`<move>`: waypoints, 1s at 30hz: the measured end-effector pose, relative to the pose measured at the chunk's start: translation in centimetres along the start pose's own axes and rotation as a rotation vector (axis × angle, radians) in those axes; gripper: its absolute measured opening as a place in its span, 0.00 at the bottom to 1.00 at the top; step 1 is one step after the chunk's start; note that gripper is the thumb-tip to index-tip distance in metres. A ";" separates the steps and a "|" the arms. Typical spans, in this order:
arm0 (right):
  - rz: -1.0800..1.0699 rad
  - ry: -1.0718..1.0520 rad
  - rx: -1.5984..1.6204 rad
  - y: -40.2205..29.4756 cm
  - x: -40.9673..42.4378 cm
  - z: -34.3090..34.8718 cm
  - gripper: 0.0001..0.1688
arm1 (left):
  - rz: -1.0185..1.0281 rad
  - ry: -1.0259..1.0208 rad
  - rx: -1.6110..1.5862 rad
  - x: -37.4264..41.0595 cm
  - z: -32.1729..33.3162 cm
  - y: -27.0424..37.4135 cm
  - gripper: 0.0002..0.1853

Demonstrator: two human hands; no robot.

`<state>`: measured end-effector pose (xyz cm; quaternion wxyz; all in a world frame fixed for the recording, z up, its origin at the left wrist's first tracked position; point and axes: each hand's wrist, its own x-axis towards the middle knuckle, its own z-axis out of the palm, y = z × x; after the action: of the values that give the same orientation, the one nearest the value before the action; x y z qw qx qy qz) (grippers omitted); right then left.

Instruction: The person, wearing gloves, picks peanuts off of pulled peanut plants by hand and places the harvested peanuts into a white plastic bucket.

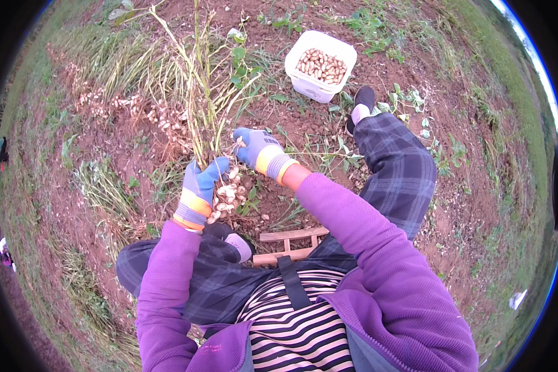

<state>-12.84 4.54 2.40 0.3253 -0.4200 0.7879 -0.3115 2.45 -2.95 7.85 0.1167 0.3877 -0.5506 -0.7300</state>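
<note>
My left hand [200, 186], in a blue-coated work glove, grips a bundle of pulled peanut plants [204, 107] near the root end, stems pointing up and away. Pale peanut pods [228, 197] hang from the roots just right of that hand. My right hand [255, 146], gloved alike, is at the upper right of the pods with its fingers curled by a root or pod; how firmly they close on it is unclear. Beyond it, a white square plastic bucket [320, 86] stands on the soil, partly filled with loose peanuts [322, 66].
A row of uprooted peanut plants [135, 109] lies at the upper left. A low wooden stool [283, 255] is between my legs. My shoe [364, 98] is near the bucket. Two people [1, 151] [5, 255] are far off at the left edge.
</note>
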 end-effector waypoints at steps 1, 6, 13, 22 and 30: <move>0.084 0.020 -0.070 0.3 0.4 0.0 0.22 | -0.005 0.010 0.005 -0.2 0.1 0.3 0.16; 0.395 0.184 -0.115 8.6 2.4 -4.7 0.16 | 0.016 0.063 -0.125 -0.7 -1.2 2.1 0.15; 0.447 0.386 0.306 12.0 10.6 -18.9 0.41 | -0.022 0.026 -0.278 -0.1 -1.2 2.1 0.16; -0.267 0.347 0.296 2.5 2.9 -14.6 0.12 | -0.122 -0.055 -0.390 1.7 -3.5 0.0 0.18; -0.460 0.110 0.354 -4.8 -5.1 -2.0 0.20 | -0.106 -0.054 -0.430 1.0 -2.7 1.0 0.16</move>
<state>-9.92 7.22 8.55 0.2712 -0.5068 0.6219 -0.5319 3.40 -5.87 8.01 0.1433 0.3625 -0.3642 -0.8458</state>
